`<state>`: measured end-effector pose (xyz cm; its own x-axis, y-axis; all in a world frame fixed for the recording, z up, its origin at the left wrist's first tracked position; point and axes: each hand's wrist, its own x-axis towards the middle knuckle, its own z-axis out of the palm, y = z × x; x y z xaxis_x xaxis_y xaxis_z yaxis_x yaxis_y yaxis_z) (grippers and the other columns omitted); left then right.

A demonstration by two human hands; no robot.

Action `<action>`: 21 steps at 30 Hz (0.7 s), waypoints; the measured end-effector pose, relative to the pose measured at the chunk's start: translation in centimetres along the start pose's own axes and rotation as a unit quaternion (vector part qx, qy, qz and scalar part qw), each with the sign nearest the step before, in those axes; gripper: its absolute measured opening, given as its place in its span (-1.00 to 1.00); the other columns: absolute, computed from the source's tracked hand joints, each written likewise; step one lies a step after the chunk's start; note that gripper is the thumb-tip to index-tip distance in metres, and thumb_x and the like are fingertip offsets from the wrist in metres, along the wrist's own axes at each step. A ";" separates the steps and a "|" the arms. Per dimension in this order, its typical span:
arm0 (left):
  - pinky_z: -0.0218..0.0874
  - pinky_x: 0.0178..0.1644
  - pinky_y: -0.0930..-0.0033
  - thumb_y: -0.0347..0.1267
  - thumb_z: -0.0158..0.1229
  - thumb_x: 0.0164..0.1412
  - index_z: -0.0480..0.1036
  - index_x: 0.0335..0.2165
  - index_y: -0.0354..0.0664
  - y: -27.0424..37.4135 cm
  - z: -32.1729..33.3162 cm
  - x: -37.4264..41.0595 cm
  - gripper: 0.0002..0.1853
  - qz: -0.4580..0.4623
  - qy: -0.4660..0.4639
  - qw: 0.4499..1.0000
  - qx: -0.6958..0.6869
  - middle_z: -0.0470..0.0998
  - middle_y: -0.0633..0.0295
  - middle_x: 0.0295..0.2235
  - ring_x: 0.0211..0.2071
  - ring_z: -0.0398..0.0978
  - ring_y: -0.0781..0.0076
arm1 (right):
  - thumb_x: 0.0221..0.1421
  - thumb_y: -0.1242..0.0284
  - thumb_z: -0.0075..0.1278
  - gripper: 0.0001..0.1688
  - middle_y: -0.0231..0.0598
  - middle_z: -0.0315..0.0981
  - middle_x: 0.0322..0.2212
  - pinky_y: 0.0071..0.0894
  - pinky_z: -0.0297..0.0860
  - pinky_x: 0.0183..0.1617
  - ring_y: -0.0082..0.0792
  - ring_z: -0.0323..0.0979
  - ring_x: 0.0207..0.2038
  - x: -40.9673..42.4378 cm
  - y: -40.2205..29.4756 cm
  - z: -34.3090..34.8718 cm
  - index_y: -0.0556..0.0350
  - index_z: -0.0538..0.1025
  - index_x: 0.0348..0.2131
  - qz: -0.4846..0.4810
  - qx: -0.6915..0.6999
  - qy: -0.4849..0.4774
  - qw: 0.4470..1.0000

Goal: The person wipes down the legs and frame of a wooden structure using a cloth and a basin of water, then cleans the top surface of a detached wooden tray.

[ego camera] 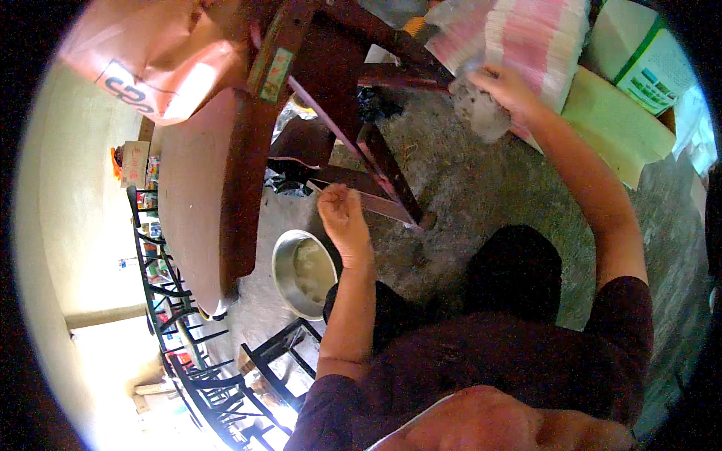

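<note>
My right hand (505, 90) is at the upper right, its fingers closed on a crumpled grey cloth (479, 115) with dark spots, which hangs down over the concrete floor. The cloth is beside the end of a dark wooden rail and in front of a pink-and-white striped stack. My left hand (341, 217) is raised near the middle, fingers curled; whether something small is in them cannot be told. Just below and left of it, a round metal basin (277, 273) with cloudy liquid sits on the floor. Behind this hand are dark wooden legs and braces (366, 163).
A wooden tabletop (194, 191) edges the left side, with an orange bag (152, 67) above it. Black metal racks (180, 315) stand at the lower left. At the upper right are the striped stack (522, 39) and an opened green-and-white carton (615, 124). My knees are close below.
</note>
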<state>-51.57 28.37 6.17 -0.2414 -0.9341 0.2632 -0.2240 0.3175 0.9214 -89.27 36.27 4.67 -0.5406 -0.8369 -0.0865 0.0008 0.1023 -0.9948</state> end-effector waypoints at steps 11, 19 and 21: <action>0.06 0.15 0.15 -0.21 0.00 0.25 0.18 0.11 -0.27 6.5 -4.6 6.8 -0.45 0.117 0.128 0.953 -0.247 0.29 0.10 0.09 0.06 0.25 0.15 | 0.20 0.18 -0.05 -0.38 -0.09 0.29 0.04 -0.32 0.21 0.16 -0.26 0.30 0.07 -0.6 -15.6 15.1 0.23 0.26 0.08 -0.278 0.310 0.014 0.909; 0.04 0.19 -0.07 0.05 -0.05 0.18 0.28 0.10 -0.11 10.2 -8.2 8.9 -0.36 0.107 0.128 0.845 -0.509 0.33 0.12 0.09 0.11 0.24 0.09 | 0.02 0.59 0.04 -0.58 -0.01 0.40 -0.10 -0.32 0.36 -0.03 -0.16 0.42 -0.09 -2.0 -4.6 13.3 0.16 0.41 -0.06 -0.375 -0.188 0.052 0.906; 0.03 0.20 -0.07 0.06 -0.05 0.17 0.27 0.11 -0.10 10.6 -9.0 9.3 -0.35 0.091 0.113 0.811 -0.567 0.33 0.12 0.09 0.12 0.24 0.09 | 0.13 0.50 0.02 -0.59 -0.24 0.48 -0.21 -0.39 0.35 -0.05 -0.38 0.43 -0.14 -2.7 -6.5 9.6 0.16 0.39 -0.01 -0.215 -0.202 0.165 0.941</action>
<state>-47.72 21.54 20.96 0.0350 -0.9354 0.3518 0.8396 0.2184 0.4973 -79.71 32.72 10.89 -0.6504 -0.6412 0.4072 -0.5612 0.0444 -0.8265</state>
